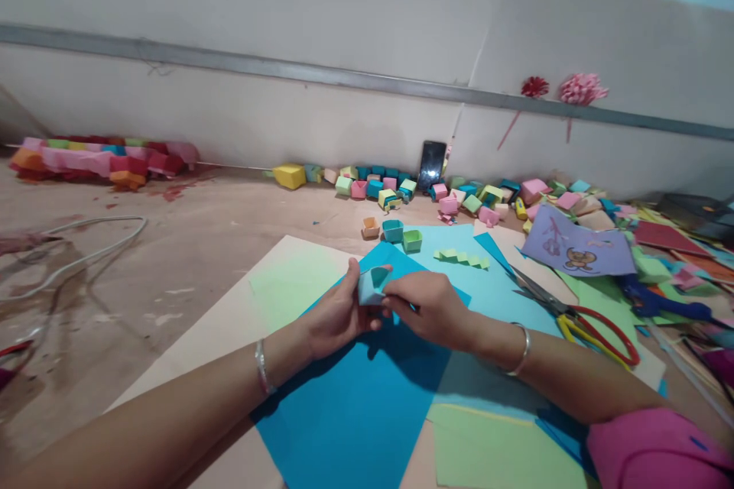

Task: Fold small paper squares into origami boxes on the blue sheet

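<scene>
Between my two hands is a small light-blue folded paper box (371,289), its open side facing up. My left hand (338,312) grips it from the left, thumb raised along its side. The fingers of my right hand (429,306) pinch its right edge. Both hands are above a large blue paper sheet (361,405). Just beyond them stand three little paper boxes: an orange one (370,228), a teal one (393,231) and a green one (412,241). A pale green zigzag paper strip (462,258) lies to their right.
Red-and-yellow-handled scissors (596,332) lie right of my right hand, near a blue glue gun (668,304) and a purple pouch (579,241). A phone (431,165) leans against the wall among many paper boxes. A white cable (123,233) curls at left.
</scene>
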Available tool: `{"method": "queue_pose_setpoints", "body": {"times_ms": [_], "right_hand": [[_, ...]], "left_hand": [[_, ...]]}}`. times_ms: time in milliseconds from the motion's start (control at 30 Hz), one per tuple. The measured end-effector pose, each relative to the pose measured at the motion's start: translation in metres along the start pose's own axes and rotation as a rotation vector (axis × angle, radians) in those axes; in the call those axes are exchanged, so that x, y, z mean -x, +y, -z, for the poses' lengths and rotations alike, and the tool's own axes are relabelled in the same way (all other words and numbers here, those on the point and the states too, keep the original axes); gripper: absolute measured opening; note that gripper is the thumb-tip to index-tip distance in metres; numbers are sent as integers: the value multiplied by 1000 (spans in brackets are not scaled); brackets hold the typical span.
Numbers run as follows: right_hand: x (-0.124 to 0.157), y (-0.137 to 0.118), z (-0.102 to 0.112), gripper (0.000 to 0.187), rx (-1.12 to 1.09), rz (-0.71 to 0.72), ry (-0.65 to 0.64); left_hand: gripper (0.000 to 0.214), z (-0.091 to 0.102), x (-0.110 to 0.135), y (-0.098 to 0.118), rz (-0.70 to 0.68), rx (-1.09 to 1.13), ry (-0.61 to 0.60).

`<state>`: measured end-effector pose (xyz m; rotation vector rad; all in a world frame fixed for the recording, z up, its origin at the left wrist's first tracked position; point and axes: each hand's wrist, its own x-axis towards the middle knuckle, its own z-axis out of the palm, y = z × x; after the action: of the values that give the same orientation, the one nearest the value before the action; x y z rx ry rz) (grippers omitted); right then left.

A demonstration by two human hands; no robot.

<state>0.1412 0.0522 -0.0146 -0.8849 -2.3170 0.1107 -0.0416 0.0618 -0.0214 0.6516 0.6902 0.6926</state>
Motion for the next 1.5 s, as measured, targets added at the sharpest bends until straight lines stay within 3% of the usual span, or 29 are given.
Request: {"method": "queue_pose_setpoints", "body": {"times_ms": [100,167,200,300,433,567,767,967,1233,1367,1500], "right_hand": [[-11,23,20,23,52,-111,158],[-18,50,33,24,181,-274,213],[-20,66,37,24,271,-378,193],[-20,111,43,23,329,-496,167],[-12,146,35,25,368,-571,117],[-7,152,29,28,416,-608,56],[-7,153,25,27,450,-619,-77],[-7,146,26,33,439,-625,-91],[-15,125,29,32,364,-555,33],[-28,77,52,29,233,-398,68],[-6,-5,107,31,-155,-66,240]], "left_hand": [[65,0,2,-2,-6,-143,-72],[60,-3,8,-2,-74,-392,-152],[56,-4,12,-2,-138,-568,-205],[45,-9,25,-4,-391,-1195,-426],[59,-11,31,-8,-534,-1549,-644],[73,-9,27,-11,-545,-1719,-606],[81,-6,24,-12,-438,-1867,-511],[79,-7,25,-12,-436,-1887,-498],[78,-5,25,-14,-499,-1871,-495],[79,0,24,-17,-535,-1884,-494],[78,2,23,-18,-523,-1905,-486]]}}
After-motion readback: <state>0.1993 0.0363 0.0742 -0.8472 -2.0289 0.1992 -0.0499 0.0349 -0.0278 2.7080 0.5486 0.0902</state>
